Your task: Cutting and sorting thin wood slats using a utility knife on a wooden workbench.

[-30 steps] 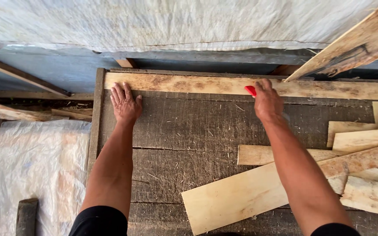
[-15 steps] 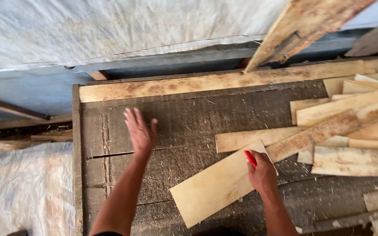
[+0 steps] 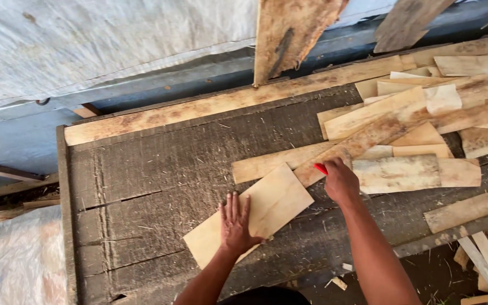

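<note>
Head view: the left hand (image 3: pixel 236 225) lies flat, fingers spread, pressing on a pale wooden board (image 3: pixel 249 214) that rests at a slant near the front of the dark plank workbench (image 3: pixel 142 175), while the right hand (image 3: pixel 341 181) is closed around a red marker (image 3: pixel 321 168) just beside that board's upper end. One long plank (image 3: pixel 232 101) already lies along the bench's far edge, and a loose pile of offcuts (image 3: pixel 419 130) waits on the right; white sheeting (image 3: pixel 103 39) hangs behind.

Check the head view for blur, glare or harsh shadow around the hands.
Head view: sharp, even daylight, no glare; left hand flat on the pale plank and right hand with the red marker both crisp; only soft shadows on the dark workbench.
</note>
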